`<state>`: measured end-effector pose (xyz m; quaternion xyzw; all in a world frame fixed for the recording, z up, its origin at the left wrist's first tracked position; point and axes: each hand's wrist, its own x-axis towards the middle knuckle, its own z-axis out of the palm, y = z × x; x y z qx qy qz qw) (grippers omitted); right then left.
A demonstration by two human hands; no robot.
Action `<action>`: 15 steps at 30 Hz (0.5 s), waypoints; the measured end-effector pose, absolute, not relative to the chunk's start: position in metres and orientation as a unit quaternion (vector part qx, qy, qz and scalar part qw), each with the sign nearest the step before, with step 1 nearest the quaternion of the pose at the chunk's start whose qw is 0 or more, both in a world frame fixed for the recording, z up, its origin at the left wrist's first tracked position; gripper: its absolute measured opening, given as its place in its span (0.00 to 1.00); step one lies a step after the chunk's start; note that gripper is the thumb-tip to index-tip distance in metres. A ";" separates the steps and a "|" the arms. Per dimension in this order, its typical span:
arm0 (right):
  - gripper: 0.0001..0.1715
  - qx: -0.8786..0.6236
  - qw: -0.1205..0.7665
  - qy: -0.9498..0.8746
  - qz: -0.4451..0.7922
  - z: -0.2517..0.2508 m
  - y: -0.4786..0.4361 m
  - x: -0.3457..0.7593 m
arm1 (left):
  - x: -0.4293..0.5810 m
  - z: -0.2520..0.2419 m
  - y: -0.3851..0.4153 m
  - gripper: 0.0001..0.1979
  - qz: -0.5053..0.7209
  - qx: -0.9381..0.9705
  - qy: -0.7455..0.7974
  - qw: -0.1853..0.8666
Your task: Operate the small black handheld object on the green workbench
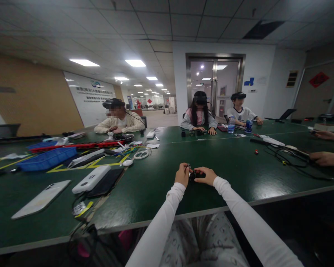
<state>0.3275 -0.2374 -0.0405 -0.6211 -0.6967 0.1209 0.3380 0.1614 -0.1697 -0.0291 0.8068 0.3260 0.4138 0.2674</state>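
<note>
Both my hands meet over the green table (228, 167) just in front of me, arms in white sleeves. My left hand (182, 174) is closed, its fingers curled round the left side of a small black object (193, 175). My right hand (206, 175) pinches the same object from the right. The object is tiny and dark, and I cannot make out what it is. It sits at or just above the tabletop.
At left lie a white phone (41, 199), a white power bank (91, 179) on a black case, a blue tray (47, 158), cables and a tape roll (141, 154). Three people sit across the table; another person's hands (327, 158) rest at right near black cables. Two bottles (231, 124) stand far off.
</note>
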 end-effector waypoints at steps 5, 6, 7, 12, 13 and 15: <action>0.35 -0.625 0.330 -0.697 0.121 -0.041 -0.237 0.328 | 0.163 -0.026 -0.177 0.09 0.333 0.852 0.306 0.265; 0.35 -0.624 0.333 -0.696 0.122 -0.041 -0.237 0.328 | 0.163 -0.025 -0.177 0.09 0.320 0.857 0.311 0.258; 0.35 -0.623 0.337 -0.695 0.125 -0.041 -0.236 0.328 | 0.162 -0.025 -0.176 0.09 0.310 0.860 0.320 0.250; 0.35 -0.614 0.364 -0.685 0.144 -0.044 -0.235 0.329 | 0.143 -0.022 -0.157 0.10 0.292 0.853 0.385 0.198; 0.35 -0.612 0.365 -0.686 0.147 -0.045 -0.235 0.330 | 0.134 -0.021 -0.150 0.10 0.292 0.846 0.407 0.185; 0.34 -0.609 0.368 -0.686 0.153 -0.046 -0.235 0.330 | 0.112 -0.019 -0.134 0.10 0.289 0.825 0.460 0.156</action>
